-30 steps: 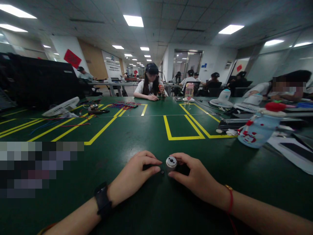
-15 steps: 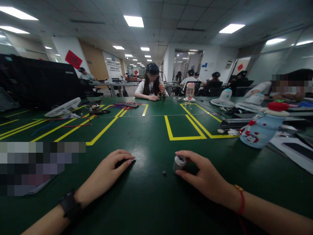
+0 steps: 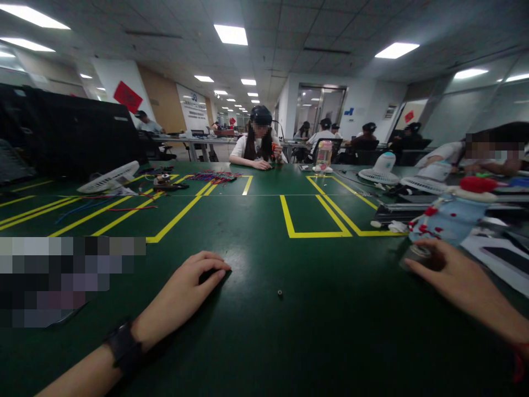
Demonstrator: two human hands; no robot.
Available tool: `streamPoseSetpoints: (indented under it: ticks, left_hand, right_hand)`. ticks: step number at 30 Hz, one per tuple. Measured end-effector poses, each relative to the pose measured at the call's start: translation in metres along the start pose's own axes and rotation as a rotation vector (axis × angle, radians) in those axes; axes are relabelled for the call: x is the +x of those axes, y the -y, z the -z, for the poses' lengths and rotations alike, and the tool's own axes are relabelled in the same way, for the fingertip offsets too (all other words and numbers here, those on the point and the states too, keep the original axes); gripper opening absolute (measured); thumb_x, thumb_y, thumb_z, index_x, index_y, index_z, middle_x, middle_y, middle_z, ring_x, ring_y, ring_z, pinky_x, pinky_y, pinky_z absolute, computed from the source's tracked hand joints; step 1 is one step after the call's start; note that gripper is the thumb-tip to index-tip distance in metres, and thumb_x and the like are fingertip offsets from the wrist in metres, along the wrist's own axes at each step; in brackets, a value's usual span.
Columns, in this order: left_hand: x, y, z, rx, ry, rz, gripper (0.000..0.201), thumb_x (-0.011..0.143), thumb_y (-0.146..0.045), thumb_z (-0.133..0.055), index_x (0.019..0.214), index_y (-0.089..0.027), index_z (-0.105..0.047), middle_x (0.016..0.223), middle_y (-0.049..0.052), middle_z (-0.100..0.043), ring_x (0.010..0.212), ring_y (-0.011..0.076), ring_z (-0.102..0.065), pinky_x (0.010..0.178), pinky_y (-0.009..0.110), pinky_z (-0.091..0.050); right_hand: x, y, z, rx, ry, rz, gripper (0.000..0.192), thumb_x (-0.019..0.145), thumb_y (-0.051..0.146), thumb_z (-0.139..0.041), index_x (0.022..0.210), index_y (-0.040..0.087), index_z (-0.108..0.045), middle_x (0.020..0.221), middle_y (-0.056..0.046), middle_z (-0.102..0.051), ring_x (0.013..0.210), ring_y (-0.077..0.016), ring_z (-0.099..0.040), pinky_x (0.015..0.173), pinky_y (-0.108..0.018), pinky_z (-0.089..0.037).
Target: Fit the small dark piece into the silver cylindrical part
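On the green tabletop (image 3: 248, 347), a stray nudge could roll away the tiny ring (image 3: 280, 293), the right hand (image 3: 458, 273) clamping a metal cylinder (image 3: 420, 251), the left hand (image 3: 185, 289) of indeterminable grip.

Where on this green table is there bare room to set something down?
Bare patches: between your left hand and right hand, which holds a metal cylinder, around one small part; also inside the yellow tape outline ahead. Crowded: the right side, with the blue bottle and white fans; and beyond your left hand, around the tangled wires.
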State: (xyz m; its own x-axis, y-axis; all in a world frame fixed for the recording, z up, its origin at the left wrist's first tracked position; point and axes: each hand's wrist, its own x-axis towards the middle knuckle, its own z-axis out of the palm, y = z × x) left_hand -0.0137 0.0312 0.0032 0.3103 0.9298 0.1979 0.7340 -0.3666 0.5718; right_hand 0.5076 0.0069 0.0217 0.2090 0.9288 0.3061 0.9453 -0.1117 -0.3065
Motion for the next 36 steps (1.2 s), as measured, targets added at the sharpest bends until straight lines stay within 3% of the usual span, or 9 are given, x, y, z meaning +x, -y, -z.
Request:
streamPoseSetpoints:
  ticks: [4,8,14,19,22,27,31,34,36]
  left_hand:
    - [-0.001,0.0,0.0,-0.006,-0.007,-0.004,0.027,0.091,-0.042,-0.048,0.101,-0.027,-0.069,0.111,0.005,-0.062,0.103,0.0245,-0.058,0.094,0.044,-0.046]
    - [-0.001,-0.002,0.0,0.005,-0.024,0.002,0.027,0.09,-0.041,-0.049,0.1,-0.027,-0.07,0.11,0.004,-0.063,0.102,0.0242,-0.058,0.093,0.043,-0.047]
    - [-0.001,-0.003,0.0,0.006,-0.017,-0.004,0.027,0.091,-0.041,-0.048,0.1,-0.027,-0.069,0.111,0.004,-0.063,0.102,0.024,-0.059,0.093,0.043,-0.047]
    - [-0.002,-0.001,0.002,-0.003,-0.011,-0.01,0.026,0.092,-0.041,-0.048,0.101,-0.027,-0.068,0.111,0.004,-0.062,0.103,0.0239,-0.058,0.094,0.043,-0.045]
    - [-0.002,-0.003,0.003,-0.006,-0.008,-0.003,0.025,0.092,-0.04,-0.048,0.099,-0.027,-0.068,0.11,0.003,-0.062,0.103,0.0237,-0.059,0.094,0.042,-0.045]
    - [-0.001,-0.004,0.001,0.004,-0.013,0.008,0.026,0.092,-0.04,-0.048,0.099,-0.026,-0.068,0.11,0.004,-0.062,0.102,0.0238,-0.058,0.092,0.042,-0.047]
    - [0.0,0.002,-0.003,0.024,-0.036,-0.017,0.024,0.092,-0.039,-0.049,0.101,-0.026,-0.067,0.109,0.004,-0.062,0.102,0.0233,-0.058,0.093,0.042,-0.046]
    - [-0.001,0.005,-0.005,0.028,-0.034,-0.018,0.023,0.092,-0.039,-0.049,0.101,-0.027,-0.067,0.111,0.003,-0.061,0.103,0.0222,-0.058,0.094,0.04,-0.046]
    - [-0.001,0.005,-0.005,0.029,-0.029,-0.013,0.023,0.092,-0.039,-0.05,0.101,-0.027,-0.067,0.111,0.003,-0.061,0.103,0.0219,-0.058,0.094,0.039,-0.046]
  right_hand:
    - [0.0,-0.001,-0.004,-0.144,-0.098,0.078,0.062,0.077,0.064,-0.053,0.118,0.017,-0.054,0.106,-0.022,-0.064,0.084,-0.0277,-0.066,0.063,-0.037,-0.048]
    - [-0.01,0.046,-0.011,-0.262,-0.289,0.301,0.063,0.076,0.06,-0.057,0.123,0.018,-0.051,0.121,-0.02,-0.057,0.111,-0.038,-0.053,0.084,-0.052,-0.042]
    - [-0.045,0.181,-0.039,0.23,0.305,0.695,0.031,0.087,0.038,-0.054,0.116,0.029,-0.061,0.116,-0.004,-0.06,0.104,-0.0189,-0.054,0.089,-0.036,-0.043]
    - [-0.046,0.227,-0.057,0.327,0.367,0.766,0.017,0.086,0.033,-0.057,0.095,0.025,-0.069,0.097,-0.004,-0.064,0.091,-0.0174,-0.054,0.08,-0.033,-0.044]
    - [-0.029,0.2,-0.037,0.303,0.254,0.685,0.018,0.089,0.031,-0.051,0.094,0.023,-0.066,0.095,-0.004,-0.064,0.087,-0.0165,-0.056,0.078,-0.033,-0.045]
    - [0.01,0.094,0.019,-0.127,-0.063,0.385,0.032,0.088,0.041,-0.046,0.098,0.018,-0.066,0.099,-0.011,-0.066,0.09,-0.0215,-0.059,0.079,-0.036,-0.044]
    - [0.027,0.02,0.034,-0.332,0.013,0.064,0.034,0.082,0.045,-0.051,0.093,0.018,-0.069,0.095,-0.01,-0.069,0.081,-0.024,-0.063,0.074,-0.037,-0.045]
    - [0.031,-0.001,0.029,-0.346,0.104,-0.023,0.034,0.081,0.047,-0.051,0.092,0.021,-0.07,0.089,-0.007,-0.071,0.074,-0.023,-0.064,0.068,-0.035,-0.045]
    - [0.031,-0.001,0.026,-0.364,0.008,0.005,0.034,0.08,0.049,-0.053,0.09,0.023,-0.071,0.084,-0.006,-0.072,0.069,-0.0212,-0.064,0.063,-0.032,-0.044]
